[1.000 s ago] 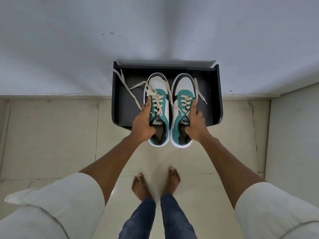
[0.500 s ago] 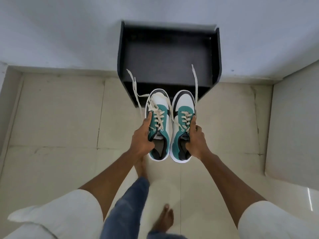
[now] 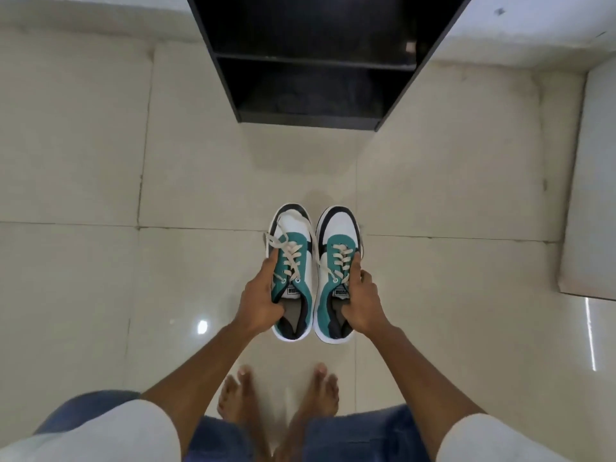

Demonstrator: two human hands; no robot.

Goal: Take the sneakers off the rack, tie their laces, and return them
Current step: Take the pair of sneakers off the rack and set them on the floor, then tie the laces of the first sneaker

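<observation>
I hold a pair of teal, white and black sneakers side by side low over the floor, toes pointing away from me. My left hand (image 3: 259, 296) grips the left sneaker (image 3: 295, 248) at its collar, fingers inside the opening. My right hand (image 3: 361, 300) grips the right sneaker (image 3: 340, 241) the same way. Cream laces lie loose and untied over both tongues. The black shoe rack (image 3: 313, 58) stands against the wall at the top of the view, well ahead of the sneakers, its shelves dark.
Pale tiled floor (image 3: 100, 161) spreads all around. My bare feet (image 3: 276, 398) stand just behind the sneakers. A white wall or panel (image 3: 593, 195) juts in on the right. White wall runs behind the rack.
The sneakers came off the rack's top shelf and moved back and down toward the floor. I stepped back and bent lower, so the rack now sits farther ahead.
</observation>
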